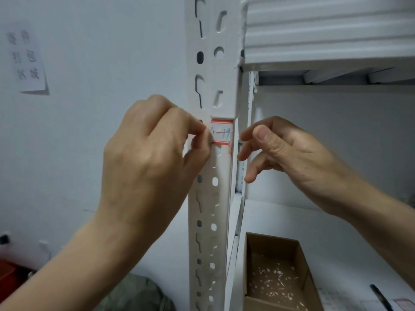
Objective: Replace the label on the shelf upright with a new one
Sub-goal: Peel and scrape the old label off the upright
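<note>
The left hand [152, 158] is pinching the left edge of the label [221, 132] between thumb and finger. The right hand [285, 151] is waiting just beside the upright [213, 198], with its fingers half open and nothing in it.

The label could tear here. It looks thin, like paper, so a fast pull on one edge may rip it and leave bits stuck on the metal. If sticky bits are left behind, a new label may not lie flat. It is hard to tell if this label is being peeled off or pressed on. If it is being pressed on, it could end up crooked or wrinkled, because it is bending around the corner of the upright.

The label is a small white sticker with red bands along the top and bottom. Blue handwriting is running across it, with a red line through the middle. It is sitting on the white upright, about halfway up, just under a slot. A brown cardboard box [278, 272] with white scraps inside is sitting on the shelf below.
</note>
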